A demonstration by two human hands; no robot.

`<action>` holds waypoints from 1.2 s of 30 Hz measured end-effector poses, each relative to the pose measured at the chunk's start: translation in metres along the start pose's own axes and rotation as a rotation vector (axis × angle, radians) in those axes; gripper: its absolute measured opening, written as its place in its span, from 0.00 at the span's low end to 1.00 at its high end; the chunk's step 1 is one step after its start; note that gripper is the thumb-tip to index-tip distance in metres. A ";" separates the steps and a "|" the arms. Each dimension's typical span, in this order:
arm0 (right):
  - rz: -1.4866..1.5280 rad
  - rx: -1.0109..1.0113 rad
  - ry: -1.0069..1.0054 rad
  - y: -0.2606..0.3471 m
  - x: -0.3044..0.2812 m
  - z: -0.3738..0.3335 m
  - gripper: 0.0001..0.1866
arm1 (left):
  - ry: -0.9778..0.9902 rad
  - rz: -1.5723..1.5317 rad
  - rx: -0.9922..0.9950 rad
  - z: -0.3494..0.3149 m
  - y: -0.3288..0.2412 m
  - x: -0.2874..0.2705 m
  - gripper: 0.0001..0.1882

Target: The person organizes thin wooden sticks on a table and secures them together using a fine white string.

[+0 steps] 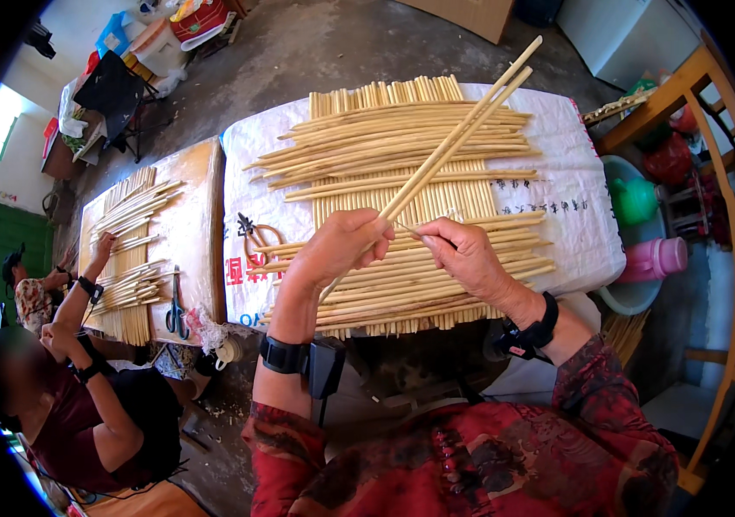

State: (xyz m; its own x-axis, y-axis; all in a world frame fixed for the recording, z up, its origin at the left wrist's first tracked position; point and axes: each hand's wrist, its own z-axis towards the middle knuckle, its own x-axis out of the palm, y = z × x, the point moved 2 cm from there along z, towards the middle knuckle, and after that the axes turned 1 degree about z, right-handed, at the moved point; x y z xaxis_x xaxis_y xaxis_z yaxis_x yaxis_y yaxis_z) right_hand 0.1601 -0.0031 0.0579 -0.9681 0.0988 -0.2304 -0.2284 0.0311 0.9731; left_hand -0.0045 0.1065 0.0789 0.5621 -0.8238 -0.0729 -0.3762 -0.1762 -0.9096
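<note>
My left hand [352, 244] is closed round two long, pale yellow stalks [462, 133], which slant up and away to the right over the table. Just to its right, my right hand [464, 257] is pinched, thumb against fingers, on a thin strand [404, 228] that runs across to the stalks by my left hand. Beneath both hands lies a mat of stalks set side by side [385, 93]. Loose stalks rest crosswise on it in a far bunch [402, 129] and a near bunch [419, 293].
Black-handled scissors [255, 231] lie left of the mat on the white sheet [557, 181]. At a second table [199, 185] on the left, a person handles similar stalks beside other scissors [177, 314]. A basin [635, 297] with a pink jug [654, 258] and a wooden frame [734, 284] stand right.
</note>
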 end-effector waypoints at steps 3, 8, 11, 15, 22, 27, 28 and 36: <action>0.003 -0.016 -0.015 -0.002 0.001 0.000 0.08 | -0.020 -0.028 0.020 0.000 0.000 0.002 0.13; 0.004 -0.010 -0.009 -0.001 0.002 -0.001 0.07 | -0.008 0.000 0.022 0.000 0.003 0.002 0.13; 0.006 -0.006 -0.006 -0.001 0.003 0.000 0.07 | -0.019 0.002 0.022 -0.001 0.001 0.003 0.13; 0.006 0.011 -0.019 0.004 0.003 0.000 0.07 | -0.014 -0.009 0.045 -0.002 -0.001 0.005 0.13; 0.015 0.008 -0.023 0.002 0.003 0.001 0.07 | -0.016 -0.012 0.086 -0.003 -0.002 0.005 0.13; 0.040 0.014 -0.041 0.003 0.003 0.000 0.07 | -0.025 -0.031 0.064 -0.003 -0.001 0.006 0.13; 0.044 0.016 -0.044 0.004 0.004 0.001 0.07 | -0.032 -0.042 0.060 -0.003 0.000 0.005 0.13; 0.051 0.026 -0.032 0.007 0.003 0.001 0.06 | -0.025 -0.051 0.080 -0.003 0.001 0.007 0.13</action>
State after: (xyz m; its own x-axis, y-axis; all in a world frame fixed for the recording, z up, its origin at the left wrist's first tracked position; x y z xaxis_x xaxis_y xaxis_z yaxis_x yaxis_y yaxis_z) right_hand 0.1554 -0.0012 0.0639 -0.9744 0.1329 -0.1814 -0.1761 0.0509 0.9831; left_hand -0.0033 0.0993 0.0791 0.5979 -0.8008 -0.0348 -0.2869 -0.1733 -0.9421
